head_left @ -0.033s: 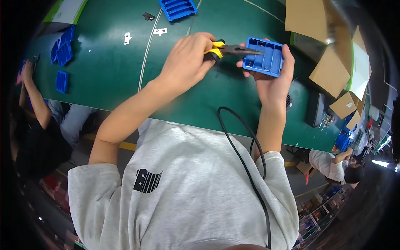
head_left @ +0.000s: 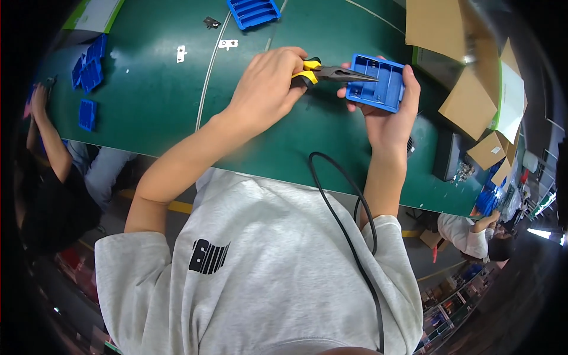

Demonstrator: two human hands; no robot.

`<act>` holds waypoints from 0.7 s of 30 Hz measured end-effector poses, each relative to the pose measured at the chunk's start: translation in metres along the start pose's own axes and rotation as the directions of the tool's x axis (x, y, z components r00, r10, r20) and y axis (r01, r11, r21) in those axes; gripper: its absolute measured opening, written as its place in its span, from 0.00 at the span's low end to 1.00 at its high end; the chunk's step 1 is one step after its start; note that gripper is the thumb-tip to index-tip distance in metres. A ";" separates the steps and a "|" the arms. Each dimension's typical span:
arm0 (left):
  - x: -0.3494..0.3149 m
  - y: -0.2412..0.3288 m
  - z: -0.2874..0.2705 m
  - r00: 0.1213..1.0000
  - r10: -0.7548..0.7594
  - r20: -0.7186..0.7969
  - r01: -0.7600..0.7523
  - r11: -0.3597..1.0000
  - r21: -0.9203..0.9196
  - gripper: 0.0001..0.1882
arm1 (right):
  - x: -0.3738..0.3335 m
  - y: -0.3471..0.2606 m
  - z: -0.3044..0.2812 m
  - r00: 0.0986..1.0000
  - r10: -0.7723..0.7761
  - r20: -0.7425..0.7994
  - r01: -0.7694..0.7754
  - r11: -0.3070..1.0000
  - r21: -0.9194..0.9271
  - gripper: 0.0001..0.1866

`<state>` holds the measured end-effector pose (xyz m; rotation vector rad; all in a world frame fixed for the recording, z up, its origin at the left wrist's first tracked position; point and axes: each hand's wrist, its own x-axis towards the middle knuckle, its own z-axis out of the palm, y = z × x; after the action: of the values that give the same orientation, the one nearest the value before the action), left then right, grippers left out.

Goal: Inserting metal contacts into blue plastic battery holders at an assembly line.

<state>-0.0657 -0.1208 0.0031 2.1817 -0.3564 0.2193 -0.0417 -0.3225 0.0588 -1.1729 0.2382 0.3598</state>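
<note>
My left hand (head_left: 266, 83) is closed round the yellow and black handles of needle-nose pliers (head_left: 340, 73). Their long dark jaws point right and reach over the inside of a blue slotted plastic case (head_left: 387, 89), which looks like a battery holder. Whether the tips touch it or grip anything, I cannot tell. My right hand (head_left: 390, 121), palm up, holds this case from below, thumb along its right edge and fingers at its left side. Small metal bits show along the case's inner ends.
Another blue slotted case (head_left: 254, 15) lies at the far side, near white plates (head_left: 228, 44) and a small black part (head_left: 211, 23). More blue cases (head_left: 89, 74) are at left. Cardboard boxes (head_left: 435, 26) stand right. A black cable (head_left: 340, 216) hangs before me. Co-workers sit at both sides.
The blue case and my right hand have shifted very slightly right and down. The pliers have moved a touch to the right with my left hand.
</note>
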 end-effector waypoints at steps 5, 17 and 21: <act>-0.001 0.002 0.003 0.999 0.016 -0.044 -0.013 0.998 0.063 0.18 | -0.007 -0.006 0.001 0.996 -0.081 -0.032 0.078 0.994 -0.078 0.29; -0.002 0.004 0.003 0.992 0.116 -0.047 -0.108 0.982 0.155 0.22 | -0.015 -0.013 0.000 0.993 -0.121 -0.014 0.119 0.988 -0.096 0.30; -0.004 0.004 0.004 0.991 0.127 -0.052 -0.118 0.981 0.152 0.23 | -0.017 -0.014 0.001 0.991 -0.132 -0.011 0.130 0.987 -0.096 0.30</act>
<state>-0.0703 -0.1259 0.0024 2.2956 -0.4529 0.3918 -0.0514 -0.3288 0.0773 -1.2790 0.1595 0.2473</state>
